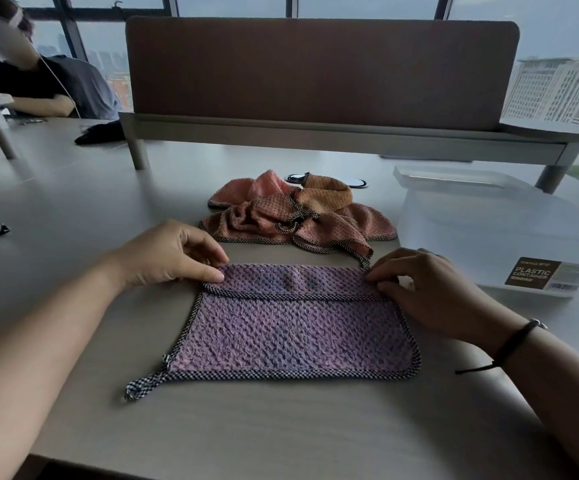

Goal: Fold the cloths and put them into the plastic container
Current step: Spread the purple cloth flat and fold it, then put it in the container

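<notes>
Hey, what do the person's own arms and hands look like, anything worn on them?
Both forearms are bare, no sleeves in view. The left hand has no jewellery visible. The right hand has a thin dark cord bracelet at the wrist, with a small metal piece and a loose end.

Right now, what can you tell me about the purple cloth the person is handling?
The purple cloth looks like a soft, waffle-textured towel edged in black-and-white checked trim, with a checked hanging loop at its near left corner. It lies flat on the grey table, its far edge folded towards the person in a narrow band. The left hand and right hand pinch that fold's two ends. The orange cloths behind seem to touch its far right corner.
</notes>
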### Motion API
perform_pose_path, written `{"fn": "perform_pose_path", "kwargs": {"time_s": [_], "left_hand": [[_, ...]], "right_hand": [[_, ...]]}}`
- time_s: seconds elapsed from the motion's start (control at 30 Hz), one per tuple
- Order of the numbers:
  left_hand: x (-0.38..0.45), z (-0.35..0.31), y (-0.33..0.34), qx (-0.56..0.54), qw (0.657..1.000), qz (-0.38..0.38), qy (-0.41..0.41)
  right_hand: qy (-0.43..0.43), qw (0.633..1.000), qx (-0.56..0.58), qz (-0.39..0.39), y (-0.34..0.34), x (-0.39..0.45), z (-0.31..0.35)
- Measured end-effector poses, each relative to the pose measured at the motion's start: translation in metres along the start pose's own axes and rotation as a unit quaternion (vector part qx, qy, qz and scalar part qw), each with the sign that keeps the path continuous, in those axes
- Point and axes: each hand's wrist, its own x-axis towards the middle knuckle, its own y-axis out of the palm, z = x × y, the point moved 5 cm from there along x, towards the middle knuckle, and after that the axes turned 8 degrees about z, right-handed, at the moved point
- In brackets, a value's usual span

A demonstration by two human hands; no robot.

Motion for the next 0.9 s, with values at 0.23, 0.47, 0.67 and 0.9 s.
{"fn": "perform_pose_path", "kwargs": {"time_s": [0.23,0.47,0.67,0.9], "left_hand": [[0.004,0.002,-0.002,0.063,0.996,-0.041,0.045],[-0.003,-0.028,0.003,-0.016,0.993,-0.028,0.115],[-0.015,-0.069,0.057,-0.107,0.962,0.216,0.13],[-0.013,-0.076,0.08,0.041,0.974,0.208,0.08]], "right_hand": [[-0.052,0.997,0.058,-0.009,-0.019,-0.012,0.037],[-0.115,0.964,0.118,0.208,0.015,-0.024,0.079],[-0.119,0.974,0.105,0.16,0.021,-0.02,0.081],[-0.067,0.983,0.145,0.088,0.012,-0.016,0.07]]}}
